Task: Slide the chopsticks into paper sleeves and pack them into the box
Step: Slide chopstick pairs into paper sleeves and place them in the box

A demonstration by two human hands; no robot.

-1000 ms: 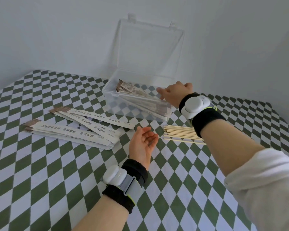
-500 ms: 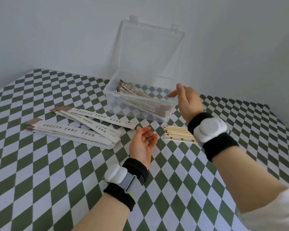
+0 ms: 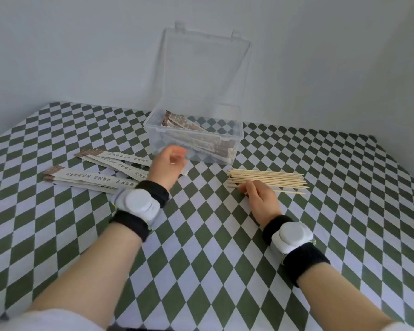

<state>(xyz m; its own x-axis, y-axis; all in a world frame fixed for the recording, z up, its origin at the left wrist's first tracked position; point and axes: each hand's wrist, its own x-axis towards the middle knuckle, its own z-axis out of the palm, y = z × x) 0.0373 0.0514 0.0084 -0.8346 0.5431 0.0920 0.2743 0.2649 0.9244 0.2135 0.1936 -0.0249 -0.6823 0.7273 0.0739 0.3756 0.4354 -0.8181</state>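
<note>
Right hand low on tabletop, fingertips touching near end of loose chopsticks; grip pinching at nearest stick, closure unclear. Left hand blurred over right ends of empty paper sleeves, fingers curled; grip state impossible to tell. Chopstick pile just right of and in front of clear box, lid upright. Filled sleeves lying inside box.
</note>
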